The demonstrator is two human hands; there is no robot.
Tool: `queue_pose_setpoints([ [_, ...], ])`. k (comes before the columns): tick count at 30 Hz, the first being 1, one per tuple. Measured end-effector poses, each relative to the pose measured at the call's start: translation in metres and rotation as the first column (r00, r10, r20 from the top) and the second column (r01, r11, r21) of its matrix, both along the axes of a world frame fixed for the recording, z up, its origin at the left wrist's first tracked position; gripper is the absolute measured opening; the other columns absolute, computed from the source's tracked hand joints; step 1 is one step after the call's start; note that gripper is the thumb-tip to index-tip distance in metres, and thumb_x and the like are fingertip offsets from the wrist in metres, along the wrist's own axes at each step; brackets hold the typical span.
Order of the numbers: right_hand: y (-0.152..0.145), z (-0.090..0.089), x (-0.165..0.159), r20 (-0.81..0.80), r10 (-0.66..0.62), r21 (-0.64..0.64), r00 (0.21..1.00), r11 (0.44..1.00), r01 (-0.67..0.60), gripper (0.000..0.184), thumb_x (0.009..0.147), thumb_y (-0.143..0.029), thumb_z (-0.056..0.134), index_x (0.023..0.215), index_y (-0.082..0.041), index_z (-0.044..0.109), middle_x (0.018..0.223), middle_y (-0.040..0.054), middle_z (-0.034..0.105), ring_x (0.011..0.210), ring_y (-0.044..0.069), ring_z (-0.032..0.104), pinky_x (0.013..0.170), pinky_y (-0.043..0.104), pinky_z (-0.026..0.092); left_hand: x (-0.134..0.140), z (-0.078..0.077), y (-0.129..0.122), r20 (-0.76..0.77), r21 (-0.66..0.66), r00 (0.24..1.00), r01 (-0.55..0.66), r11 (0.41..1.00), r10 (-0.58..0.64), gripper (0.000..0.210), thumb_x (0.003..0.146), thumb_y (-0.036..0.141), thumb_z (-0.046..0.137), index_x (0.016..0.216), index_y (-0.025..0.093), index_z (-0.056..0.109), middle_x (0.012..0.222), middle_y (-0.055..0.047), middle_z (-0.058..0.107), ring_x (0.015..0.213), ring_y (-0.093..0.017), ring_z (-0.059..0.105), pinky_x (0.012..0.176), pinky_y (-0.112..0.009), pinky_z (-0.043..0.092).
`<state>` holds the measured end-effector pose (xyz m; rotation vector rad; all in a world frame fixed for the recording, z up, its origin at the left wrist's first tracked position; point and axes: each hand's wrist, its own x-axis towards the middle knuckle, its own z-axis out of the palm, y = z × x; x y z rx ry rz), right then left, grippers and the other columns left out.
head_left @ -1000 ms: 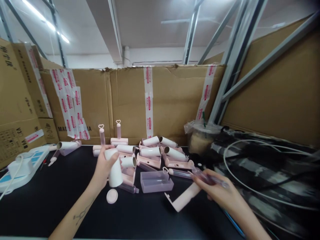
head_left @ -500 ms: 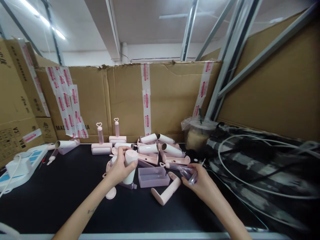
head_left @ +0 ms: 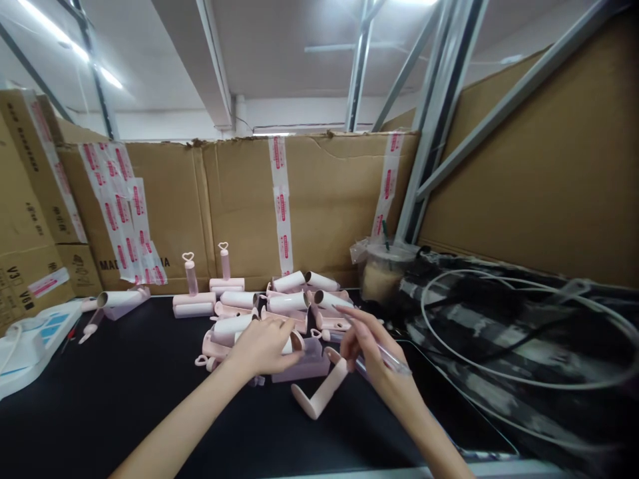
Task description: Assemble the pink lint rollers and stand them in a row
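This is looking like a makeshift assembly bench in a workshop or warehouse: corrugated cardboard panels (head_left: 239,199), patched with printed packing tape (head_left: 283,223), are walling in a black worktop (head_left: 124,412). Bolted-style steel uprights (head_left: 442,113) are standing behind, a fluorescent tube (head_left: 47,24) is glowing overhead, and many matching white tubes (head_left: 287,304) are lying piled together.

- Left hand (head_left: 264,346), at the view's 7 o'clock, grips a white tube (head_left: 287,346).
- Right hand (head_left: 373,346), 5 o'clock, holds a clear tube (head_left: 394,360).
- Purple box (head_left: 299,371) sits at 6 o'clock, behind a pink bracket (head_left: 327,392).
- Two heart-topped handles (head_left: 190,267) stand upright at 9 o'clock.
- A cup (head_left: 382,279) stands at 4 o'clock.
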<state>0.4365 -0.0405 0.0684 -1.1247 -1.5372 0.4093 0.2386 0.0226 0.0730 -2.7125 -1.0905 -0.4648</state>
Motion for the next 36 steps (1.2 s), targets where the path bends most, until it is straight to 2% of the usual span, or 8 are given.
queue_pose_setpoints([
  [5, -0.002, -0.005, -0.010, -0.012, 0.032, 0.040, 0.999, 0.999, -0.032, 0.031, 0.089, -0.041, 0.039, 0.095, -0.019, 0.060, 0.054, -0.0034, 0.051, 0.046, 0.011, 0.050, 0.049, 0.022, 0.042, 0.001, 0.018, 0.000, -0.020, -0.071, 1.000, -0.025, 0.997, 0.024, 0.061, 0.068, 0.058, 0.054, 0.110, 0.014, 0.045, 0.094, -0.015, 0.064, 0.089, -0.034, 0.060, 0.070, -0.041, 0.046],
  [9, -0.002, -0.010, -0.003, -0.100, -0.037, 0.111, 0.994, 0.993, 0.049, 0.030, 0.088, -0.040, 0.039, 0.087, -0.019, 0.061, 0.052, -0.0031, 0.053, 0.045, 0.011, 0.050, 0.048, 0.023, 0.042, 0.008, 0.029, -0.006, 0.189, -0.284, 0.982, 0.058, 0.957, -0.004, 0.047, 0.075, 0.035, 0.049, 0.115, 0.014, 0.038, 0.098, -0.014, 0.062, 0.087, -0.030, 0.061, 0.070, -0.036, 0.046],
  [14, -0.007, -0.006, 0.005, -0.224, -0.131, 0.182, 0.966, 0.968, 0.174, 0.031, 0.088, -0.041, 0.039, 0.083, -0.019, 0.060, 0.051, -0.0017, 0.053, 0.044, 0.013, 0.049, 0.044, 0.023, 0.041, 0.027, 0.021, -0.005, 0.471, -0.395, 0.878, 0.298, 0.869, -0.087, 0.052, 0.076, 0.035, 0.052, 0.122, 0.018, 0.033, 0.112, -0.013, 0.056, 0.101, -0.027, 0.056, 0.082, -0.037, 0.044],
  [18, -0.007, -0.008, 0.005, -0.191, -0.124, 0.155, 0.974, 0.976, 0.155, 0.028, 0.088, -0.039, 0.039, 0.083, -0.020, 0.059, 0.052, -0.0022, 0.052, 0.044, 0.013, 0.050, 0.046, 0.024, 0.043, 0.031, 0.009, 0.003, 0.422, -0.418, 0.900, 0.300, 0.858, -0.110, 0.061, 0.071, 0.040, 0.059, 0.122, 0.019, 0.035, 0.114, -0.013, 0.055, 0.103, -0.030, 0.054, 0.083, -0.042, 0.043],
  [26, 0.022, -0.024, 0.008, 0.291, 0.045, -0.018, 0.956, 0.999, -0.042, 0.025, 0.076, -0.037, 0.059, 0.094, -0.021, 0.051, 0.096, 0.0057, 0.061, 0.088, 0.023, 0.058, 0.078, 0.035, 0.046, -0.070, 0.014, -0.031, 0.164, -0.342, 0.985, -0.003, 0.940, 0.062, 0.021, 0.072, 0.033, 0.057, 0.089, 0.022, 0.054, 0.091, -0.004, 0.058, 0.086, -0.023, 0.055, 0.075, -0.034, 0.044],
  [29, 0.029, -0.025, 0.004, 0.399, 0.130, -0.128, 0.908, 0.988, -0.086, 0.032, 0.073, -0.032, 0.061, 0.100, -0.021, 0.047, 0.096, 0.0047, 0.059, 0.081, 0.022, 0.058, 0.073, 0.034, 0.047, -0.113, -0.009, -0.049, 0.062, -0.402, 0.981, -0.145, 0.904, 0.184, 0.020, 0.069, 0.028, 0.061, 0.087, 0.023, 0.056, 0.095, -0.003, 0.058, 0.088, -0.023, 0.056, 0.077, -0.034, 0.044],
  [33, 0.031, -0.019, -0.009, 0.463, 0.124, -0.149, 0.877, 0.987, -0.061, 0.031, 0.070, -0.028, 0.064, 0.094, -0.020, 0.047, 0.084, 0.0019, 0.057, 0.072, 0.020, 0.055, 0.065, 0.031, 0.045, -0.137, -0.046, -0.059, 0.149, -0.406, 0.964, -0.145, 0.902, 0.222, 0.011, 0.079, 0.027, 0.051, 0.088, 0.023, 0.057, 0.097, -0.003, 0.059, 0.093, -0.021, 0.056, 0.084, -0.033, 0.043],
  [36, 0.031, -0.014, -0.014, 0.411, 0.114, -0.095, 0.904, 0.992, -0.081, 0.031, 0.070, -0.033, 0.065, 0.094, -0.021, 0.048, 0.088, 0.0018, 0.058, 0.079, 0.021, 0.057, 0.071, 0.033, 0.046, -0.132, -0.047, -0.061, 0.270, -0.345, 0.941, -0.103, 0.933, 0.204, 0.007, 0.077, 0.025, 0.052, 0.083, 0.022, 0.055, 0.089, -0.003, 0.059, 0.087, -0.020, 0.057, 0.082, -0.031, 0.044],
])
